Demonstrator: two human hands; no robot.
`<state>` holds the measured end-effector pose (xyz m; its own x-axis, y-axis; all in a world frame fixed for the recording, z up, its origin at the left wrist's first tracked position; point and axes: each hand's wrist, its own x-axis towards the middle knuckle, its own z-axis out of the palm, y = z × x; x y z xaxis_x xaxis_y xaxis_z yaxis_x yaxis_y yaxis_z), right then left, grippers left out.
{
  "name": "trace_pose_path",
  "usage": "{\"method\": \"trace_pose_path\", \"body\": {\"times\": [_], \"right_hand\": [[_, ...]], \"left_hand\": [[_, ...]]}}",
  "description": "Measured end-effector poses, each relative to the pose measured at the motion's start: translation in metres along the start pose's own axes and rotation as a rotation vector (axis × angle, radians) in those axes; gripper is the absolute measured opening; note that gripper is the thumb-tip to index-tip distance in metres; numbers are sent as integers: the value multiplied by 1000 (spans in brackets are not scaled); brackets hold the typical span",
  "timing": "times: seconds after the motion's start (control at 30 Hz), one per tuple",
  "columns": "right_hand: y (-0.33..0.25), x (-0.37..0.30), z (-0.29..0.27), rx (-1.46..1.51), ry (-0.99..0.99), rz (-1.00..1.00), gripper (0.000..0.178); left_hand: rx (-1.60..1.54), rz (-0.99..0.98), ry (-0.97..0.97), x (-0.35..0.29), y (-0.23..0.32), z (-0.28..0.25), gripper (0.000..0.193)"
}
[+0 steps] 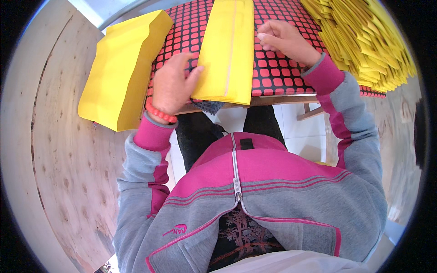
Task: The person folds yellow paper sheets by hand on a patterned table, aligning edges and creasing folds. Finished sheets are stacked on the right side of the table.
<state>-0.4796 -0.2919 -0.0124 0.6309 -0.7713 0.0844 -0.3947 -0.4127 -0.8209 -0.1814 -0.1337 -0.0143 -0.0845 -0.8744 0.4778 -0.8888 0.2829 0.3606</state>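
A long yellow folded piece (223,54), which looks like paper or thin fabric, lies lengthwise before me with a pale strip running down it. Its near end reaches slightly past the table's front edge. At its left edge is my left hand (173,82), thumb and fingers apart, the thumb tip touching or very close to the yellow edge. My right hand (287,41) hovers just off the right edge, fingers curled in toward the thumb, with nothing visible in them. A thick yellow stack (118,68) of flat pieces sits left of my left hand.
The table (282,73) has a red and black patterned cover. Many folded yellow pieces (364,45) are heaped at the far right. A wooden board (68,136) stands along the left. Below the table edge are my legs and a white tiled floor (302,129).
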Motion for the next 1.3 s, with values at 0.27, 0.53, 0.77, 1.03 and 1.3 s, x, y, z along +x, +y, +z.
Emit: {"method": "trace_pose_path", "body": {"times": [0.27,0.53,0.77,1.03,1.3], "right_hand": [[-8,82,68,-475,237,-788,37],[27,102,75,-566,-65,-782,52],[50,144,48,-596,-21,-645,52],[93,207,19,-660,85,-667,52],[103,225,5,-671,59,-504,59]], "left_hand": [[106,274,-316,4,13,33,63],[92,244,-399,-1,10,33,70],[104,243,-463,0,12,26,85],[87,240,-471,0,11,24,87],[73,202,-516,-5,11,20,87]]}}
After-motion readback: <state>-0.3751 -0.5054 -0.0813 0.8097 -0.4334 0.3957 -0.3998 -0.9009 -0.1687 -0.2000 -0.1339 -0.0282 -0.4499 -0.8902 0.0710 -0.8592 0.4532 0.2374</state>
